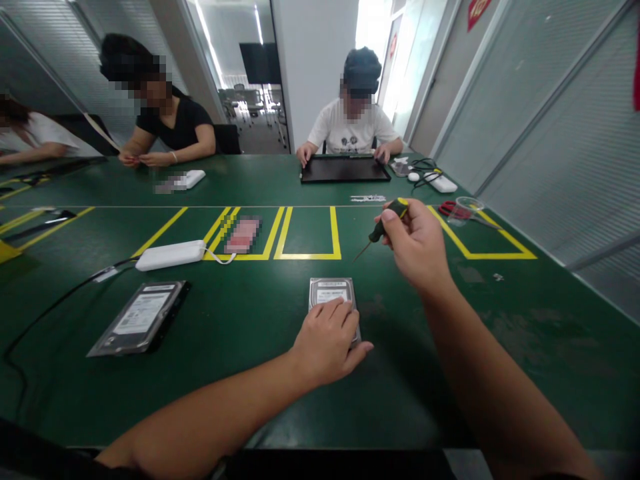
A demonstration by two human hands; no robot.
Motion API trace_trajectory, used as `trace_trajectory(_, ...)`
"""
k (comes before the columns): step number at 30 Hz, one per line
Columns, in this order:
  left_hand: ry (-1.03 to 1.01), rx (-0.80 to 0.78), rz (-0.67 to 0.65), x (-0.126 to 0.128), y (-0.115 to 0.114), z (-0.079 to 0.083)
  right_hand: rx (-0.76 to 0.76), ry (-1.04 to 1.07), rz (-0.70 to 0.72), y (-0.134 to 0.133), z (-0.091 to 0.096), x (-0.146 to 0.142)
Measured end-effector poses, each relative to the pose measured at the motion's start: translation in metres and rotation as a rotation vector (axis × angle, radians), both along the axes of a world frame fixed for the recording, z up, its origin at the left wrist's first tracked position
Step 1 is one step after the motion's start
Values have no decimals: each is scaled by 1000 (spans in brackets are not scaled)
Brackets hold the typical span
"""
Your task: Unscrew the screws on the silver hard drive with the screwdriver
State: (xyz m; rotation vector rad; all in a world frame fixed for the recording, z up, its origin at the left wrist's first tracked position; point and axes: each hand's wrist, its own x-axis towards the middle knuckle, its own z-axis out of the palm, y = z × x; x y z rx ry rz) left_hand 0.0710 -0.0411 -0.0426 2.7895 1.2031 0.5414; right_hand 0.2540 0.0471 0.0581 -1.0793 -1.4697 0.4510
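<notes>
A small silver hard drive with a white label (330,291) lies on the green table in front of me. My left hand (327,341) rests over its nearer part, holding it from above with fingers curled across it and the thumb at its near right corner. That part of the drive is hidden under the hand. Raised to the right, my right hand (417,247) is closed around the green and yellow handle of a screwdriver (389,220). Its thin shaft points down and left, with the tip in the air above and beyond the drive.
A larger hard drive (143,317) lies at left. Behind it are a white power strip (170,255) with a cable and a pink phone-like item (243,235). Red-handled scissors (455,210) and a clear cup (470,205) stand at right. Across the table a person handles a black tray (345,169).
</notes>
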Motion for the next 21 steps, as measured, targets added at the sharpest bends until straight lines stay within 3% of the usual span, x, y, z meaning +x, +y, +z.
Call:
trace_trajectory(5, 29, 3, -8, 0, -2, -2, -22, -124, -8, 3, -14, 1)
trace_trajectory(21, 36, 21, -31, -3, -1, -5, -38, -364, -58, 4, -33, 1)
